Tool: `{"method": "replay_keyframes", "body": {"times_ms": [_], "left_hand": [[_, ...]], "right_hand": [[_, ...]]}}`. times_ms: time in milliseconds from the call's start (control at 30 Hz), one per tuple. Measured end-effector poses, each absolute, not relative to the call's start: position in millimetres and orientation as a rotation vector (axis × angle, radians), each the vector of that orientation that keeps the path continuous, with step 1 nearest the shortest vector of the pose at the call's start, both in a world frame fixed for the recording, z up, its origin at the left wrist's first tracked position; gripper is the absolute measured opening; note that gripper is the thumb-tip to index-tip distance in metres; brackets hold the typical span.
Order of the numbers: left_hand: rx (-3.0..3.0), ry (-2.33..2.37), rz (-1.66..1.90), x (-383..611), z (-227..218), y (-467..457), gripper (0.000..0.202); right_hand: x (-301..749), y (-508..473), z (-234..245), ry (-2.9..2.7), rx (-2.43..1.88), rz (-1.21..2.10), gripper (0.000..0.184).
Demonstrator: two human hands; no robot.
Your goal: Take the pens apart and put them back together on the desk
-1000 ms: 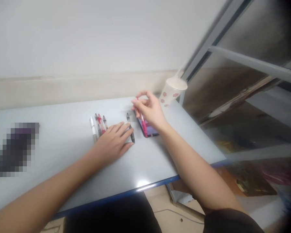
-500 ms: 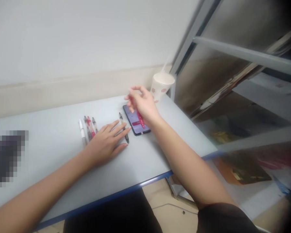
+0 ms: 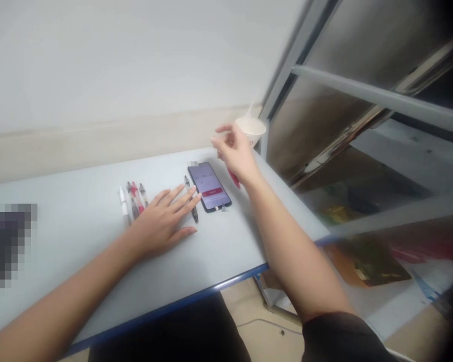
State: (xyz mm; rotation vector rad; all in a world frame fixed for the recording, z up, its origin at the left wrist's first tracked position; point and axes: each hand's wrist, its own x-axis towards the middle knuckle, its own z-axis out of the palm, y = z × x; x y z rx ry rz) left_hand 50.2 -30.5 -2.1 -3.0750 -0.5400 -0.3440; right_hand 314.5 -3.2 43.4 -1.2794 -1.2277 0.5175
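My left hand (image 3: 168, 213) lies flat on the desk with its fingers stretched out. Its fingertips rest over a black-and-clear pen (image 3: 195, 215). Left of that hand, several pens are side by side, among them a white pen (image 3: 123, 203) and a red-and-clear pen (image 3: 135, 190); their lower ends are partly hidden. My right hand (image 3: 236, 153) is raised at the far right of the desk, fingers curled, with a red pen (image 3: 234, 178) in its grip, mostly hidden by the palm. A phone (image 3: 211, 183) with a lit screen lies between the hands.
Behind my right hand stands a paper cup (image 3: 252, 128) with something thin and pale sticking up behind it. A metal rack (image 3: 362, 88) borders the desk (image 3: 75, 216) on the right. A blurred-out dark patch (image 3: 5, 246) is at the left.
My right hand has moved right with the red pen, off the phone and in front of the cup. The phone's screen now shows fully. My left hand stays in place.
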Motion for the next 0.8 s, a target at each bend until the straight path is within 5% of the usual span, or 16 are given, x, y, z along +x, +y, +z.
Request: {"method": "replay_keyframes", "body": {"times_ms": [500, 800], "left_hand": [[-3.079, -0.569, -0.272, 30.6, 10.2, -33.0, 0.065], [-2.998, -0.914, -0.514, -2.5, 17.6, -23.5, 0.039]], "right_hand": [[289.3, -7.0, 34.5, -1.309, -1.451, 0.556, 0.015], [260.3, -19.2, 37.3, -1.224, -1.406, 0.86, 0.029]]}}
